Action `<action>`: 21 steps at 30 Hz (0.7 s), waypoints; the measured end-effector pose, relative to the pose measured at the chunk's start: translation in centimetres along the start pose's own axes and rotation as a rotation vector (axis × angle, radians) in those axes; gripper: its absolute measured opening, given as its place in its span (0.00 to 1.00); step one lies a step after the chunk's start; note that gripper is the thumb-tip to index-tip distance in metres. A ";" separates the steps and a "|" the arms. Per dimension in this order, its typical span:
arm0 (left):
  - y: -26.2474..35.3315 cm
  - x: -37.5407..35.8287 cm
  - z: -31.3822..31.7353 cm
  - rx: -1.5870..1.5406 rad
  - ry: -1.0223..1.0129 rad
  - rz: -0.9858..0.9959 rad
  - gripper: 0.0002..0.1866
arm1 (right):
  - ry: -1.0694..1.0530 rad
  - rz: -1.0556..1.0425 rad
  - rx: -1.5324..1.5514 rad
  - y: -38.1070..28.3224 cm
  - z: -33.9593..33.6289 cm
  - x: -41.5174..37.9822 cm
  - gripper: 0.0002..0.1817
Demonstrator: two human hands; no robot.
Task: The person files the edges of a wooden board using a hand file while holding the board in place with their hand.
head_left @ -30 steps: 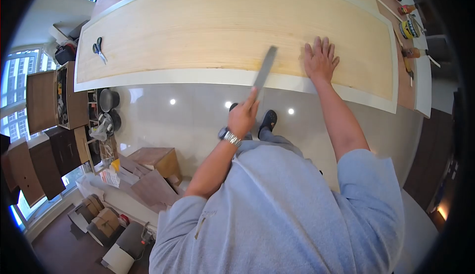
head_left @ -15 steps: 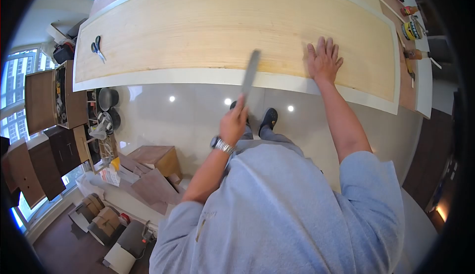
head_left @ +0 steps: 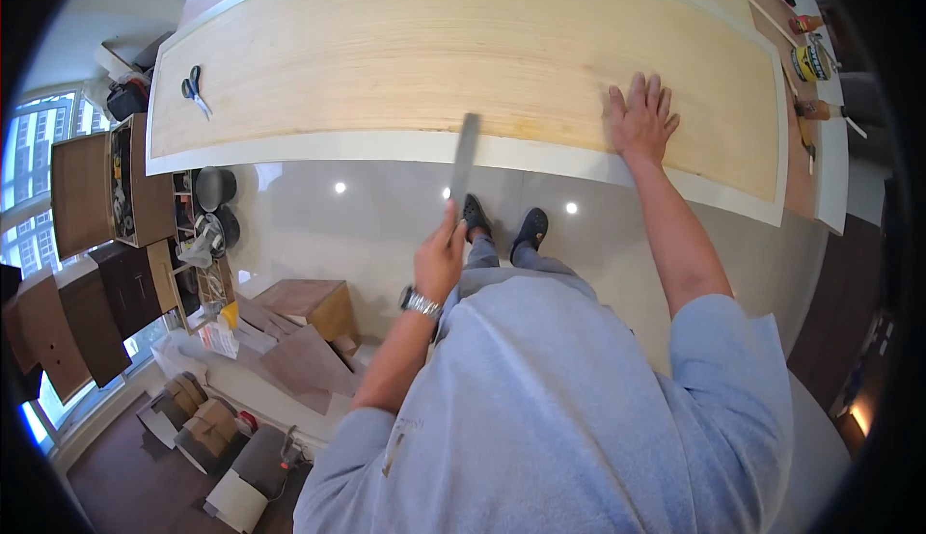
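Note:
My left hand (head_left: 441, 259), with a metal watch (head_left: 422, 302) on its wrist, is closed around the near end of a long grey flat file (head_left: 466, 156). The file points away from me, its far end overlapping the white edge strip of a wooden panel (head_left: 386, 52). My right hand (head_left: 644, 127) lies palm down with fingers spread on the panel's pale wood face, close to the near edge on the right. A pair of scissors (head_left: 196, 90) rests at the panel's left end.
A can with a yellow label (head_left: 810, 63) and a small bottle (head_left: 818, 109) stand off the panel's right end. Brown board pieces (head_left: 309, 360) lean at lower left, near dark pots (head_left: 214, 190). My shoes (head_left: 531, 230) are on the glossy tiled floor.
My left hand has drawn the file back toward my body and a little to the left. My right hand stays flat on the panel. The whole view has shifted slightly.

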State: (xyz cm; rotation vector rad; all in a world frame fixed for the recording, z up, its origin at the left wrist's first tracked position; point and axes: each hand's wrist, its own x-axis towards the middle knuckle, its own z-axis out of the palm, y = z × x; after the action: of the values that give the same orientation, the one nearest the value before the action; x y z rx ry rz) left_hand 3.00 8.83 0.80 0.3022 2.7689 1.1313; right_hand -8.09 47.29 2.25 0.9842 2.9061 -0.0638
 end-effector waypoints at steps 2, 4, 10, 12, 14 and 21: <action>-0.4 -1.0 0.0 0.009 -0.015 -0.052 0.28 | 0.010 0.002 -0.026 0.2 0.1 0.0 0.41; 1.0 1.8 1.2 0.075 -0.059 -0.062 0.28 | 0.019 -0.008 -0.023 -0.3 0.3 0.2 0.41; 2.9 6.3 1.9 0.071 -0.084 0.015 0.30 | 0.004 -0.023 0.021 0.3 0.0 0.6 0.42; 1.1 2.6 -0.1 0.053 -0.038 -0.013 0.29 | 0.003 -0.008 0.020 0.3 0.4 0.3 0.43; -0.6 0.2 -1.1 0.029 -0.044 -0.063 0.29 | 0.009 -0.002 0.003 0.0 0.1 -0.1 0.43; 3.3 7.7 1.9 0.050 -0.042 0.007 0.27 | 0.000 -0.017 0.010 0.2 0.0 0.1 0.43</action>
State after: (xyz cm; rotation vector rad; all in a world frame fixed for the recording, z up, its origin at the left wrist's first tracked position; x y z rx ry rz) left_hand -3.68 14.30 1.40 0.3382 2.7643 1.0468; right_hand -8.04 47.56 2.28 0.9612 2.9169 -0.0788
